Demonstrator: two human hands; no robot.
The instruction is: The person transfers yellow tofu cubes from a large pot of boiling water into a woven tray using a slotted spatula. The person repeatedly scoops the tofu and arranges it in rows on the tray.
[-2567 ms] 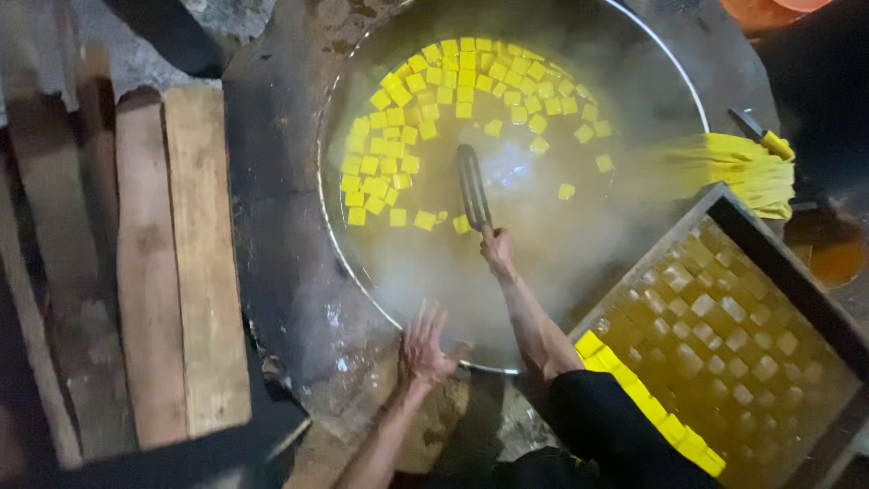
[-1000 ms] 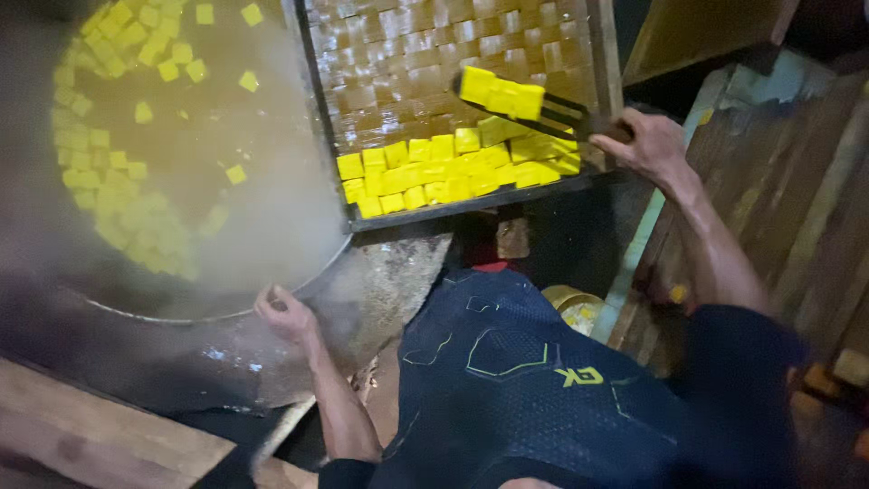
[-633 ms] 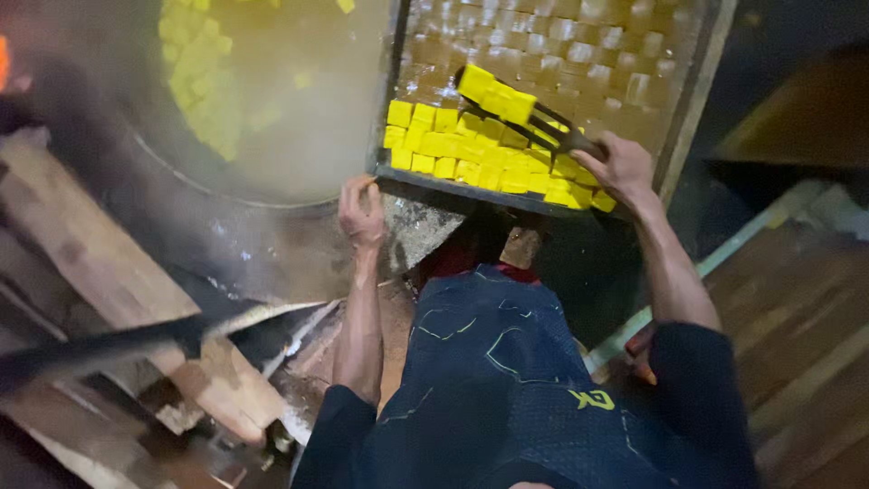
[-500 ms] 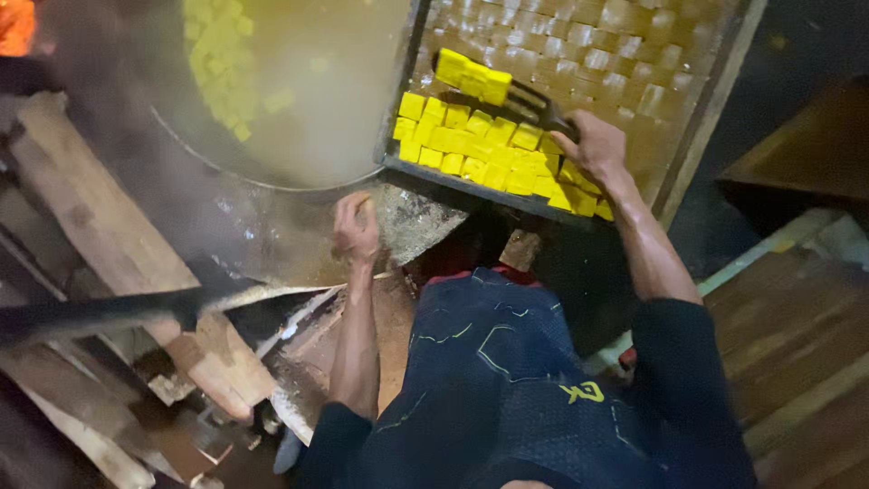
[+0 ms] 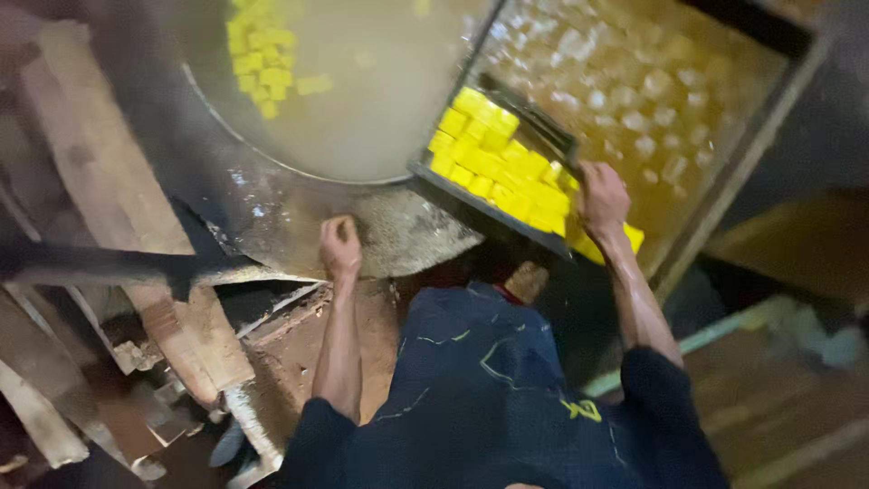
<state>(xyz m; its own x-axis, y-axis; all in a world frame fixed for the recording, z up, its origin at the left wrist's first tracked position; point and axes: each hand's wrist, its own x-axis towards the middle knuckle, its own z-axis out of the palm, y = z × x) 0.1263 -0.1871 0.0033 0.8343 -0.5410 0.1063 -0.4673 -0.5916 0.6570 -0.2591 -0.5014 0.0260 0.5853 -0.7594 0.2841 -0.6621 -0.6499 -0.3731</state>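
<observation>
— Steel, broad and round: a large metal vat point(image 5: 362, 118) of cloudy pale liquid fills the upper left, with a cluster of bright yellow cubes point(image 5: 261, 56) floating near its far left rim. What sits beside it?

— A big rectangular dark-framed tray point(image 5: 724, 195), lying at a slant against the vat's right rim. Pale amber blocks cover most of it, and a band of bright yellow square blocks point(image 5: 502, 167) runs along its near edge, from the corner touching the vat toward the right.

— And the rough grey ledge point(image 5: 398, 240) below the vat?

— The left hand point(image 5: 340, 246) rests on it, fingers curled into a loose fist, holding nothing I can make out.

— The right hand?

— The right hand point(image 5: 604, 195) is at the tray's near edge, fingers closed around the handle of a flat dark metal scoop point(image 5: 529, 118). The scoop lies over the yellow blocks, its blade pointing toward the vat.

— Anything further left?

— Worn wooden planks point(image 5: 136, 263) beside the vat's left edge.
</observation>
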